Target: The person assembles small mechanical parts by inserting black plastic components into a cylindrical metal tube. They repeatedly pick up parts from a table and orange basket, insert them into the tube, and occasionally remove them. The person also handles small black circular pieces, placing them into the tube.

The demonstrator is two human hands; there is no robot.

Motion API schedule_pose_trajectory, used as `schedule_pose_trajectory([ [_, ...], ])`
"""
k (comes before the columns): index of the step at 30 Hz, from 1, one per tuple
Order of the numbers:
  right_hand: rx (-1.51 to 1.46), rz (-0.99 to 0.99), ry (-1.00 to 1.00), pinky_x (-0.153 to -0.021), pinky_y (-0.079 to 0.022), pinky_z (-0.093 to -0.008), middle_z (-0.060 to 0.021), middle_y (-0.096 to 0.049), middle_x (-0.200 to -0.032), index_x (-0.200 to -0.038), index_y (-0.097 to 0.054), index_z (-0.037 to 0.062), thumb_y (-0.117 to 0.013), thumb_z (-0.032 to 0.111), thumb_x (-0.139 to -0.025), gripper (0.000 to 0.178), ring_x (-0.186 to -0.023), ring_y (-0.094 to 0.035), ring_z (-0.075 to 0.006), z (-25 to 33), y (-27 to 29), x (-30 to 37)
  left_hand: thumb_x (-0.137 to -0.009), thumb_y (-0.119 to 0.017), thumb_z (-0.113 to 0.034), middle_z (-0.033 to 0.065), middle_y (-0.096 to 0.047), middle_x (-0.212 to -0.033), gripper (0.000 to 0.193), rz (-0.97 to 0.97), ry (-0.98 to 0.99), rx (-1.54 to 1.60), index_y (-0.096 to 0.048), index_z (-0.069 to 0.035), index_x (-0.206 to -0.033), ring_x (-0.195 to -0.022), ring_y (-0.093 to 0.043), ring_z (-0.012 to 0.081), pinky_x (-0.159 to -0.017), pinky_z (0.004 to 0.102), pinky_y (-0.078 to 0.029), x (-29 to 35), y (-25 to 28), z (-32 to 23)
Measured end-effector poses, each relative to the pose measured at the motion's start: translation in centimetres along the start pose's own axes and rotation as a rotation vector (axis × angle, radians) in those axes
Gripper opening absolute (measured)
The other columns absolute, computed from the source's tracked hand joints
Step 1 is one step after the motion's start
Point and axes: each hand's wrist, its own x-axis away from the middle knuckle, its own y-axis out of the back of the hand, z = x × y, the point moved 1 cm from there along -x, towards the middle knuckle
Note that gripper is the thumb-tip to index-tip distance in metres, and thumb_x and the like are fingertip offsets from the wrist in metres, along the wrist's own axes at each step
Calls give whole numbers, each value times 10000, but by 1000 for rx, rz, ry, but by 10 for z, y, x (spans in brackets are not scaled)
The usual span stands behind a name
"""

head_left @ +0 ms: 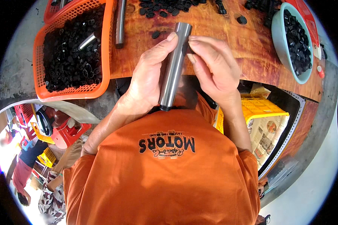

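Observation:
A grey metal tube (172, 71) slants in front of my chest, with a black threaded-looking end at the bottom. My left hand (148, 75) is closed on its left side, thumb lying along the upper part; its other fingers are hidden behind the tube. On the other side, my right hand (218, 69) has bent fingers with their tips against the tube's upper right side. Whether those fingertips also hold something small cannot be made out. Small black oval pieces (169, 8) lie scattered on the wooden table (248, 56) beyond the tube.
An orange plastic basket (106, 63) of black parts stands at left, with another metal tube (120, 24) beside it. A pale blue bowl (282, 48) of black pieces is at right. Below the table's edge sits a yellow crate (261, 107). Another person (26, 165) is at lower left.

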Motion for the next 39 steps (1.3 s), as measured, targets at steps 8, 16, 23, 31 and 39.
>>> schedule_pose_trajectory([
  [8,65,-72,42,-757,-554,-294,-169,-620,-1062,-1081,-660,-37,-666,-152,-742,358,-909,-656,-237,8,-13,9,-963,-514,-400,-59,-503,-688,282,-16,-23,-53,-604,-133,-976,-518,-465,29,-400,187,-383,-1,2,2],
  [16,-6,-186,-125,-741,-536,-271,-154,-617,-1062,-1055,-659,-14,-687,-108,-768,303,-896,-645,-217,8,-20,16,-964,-515,-388,-39,-561,-793,293,-27,-93,-114,-598,-111,-1006,-608,-513,26,-451,180,-430,0,1,5],
  [23,-86,-220,-251,-713,-516,-274,-156,-616,-1029,-1047,-660,-8,-682,-99,-778,285,-825,-632,-212,9,-25,24,-965,-537,-326,4,-592,-877,300,34,-237,-104,-588,-46,-1060,-753,-557,67,-633,216,-482,-5,4,9],
  [31,-15,-240,-233,-670,-500,-264,-133,-633,-919,-1089,-658,-13,-669,-75,-807,289,-778,-621,-196,17,-30,28,-968,-548,-272,8,-591,-884,266,18,-220,-4,-586,-22,-1052,-794,-543,67,-700,218,-461,-4,4,11],
  [39,-60,-288,-283,-657,-510,-261,-148,-641,-932,-1046,-656,-34,-665,-88,-804,248,-768,-639,-204,12,-22,28,-971,-541,-291,-2,-597,-868,271,20,-228,-57,-594,-41,-1061,-763,-549,66,-681,216,-462,-6,-9,12],
])
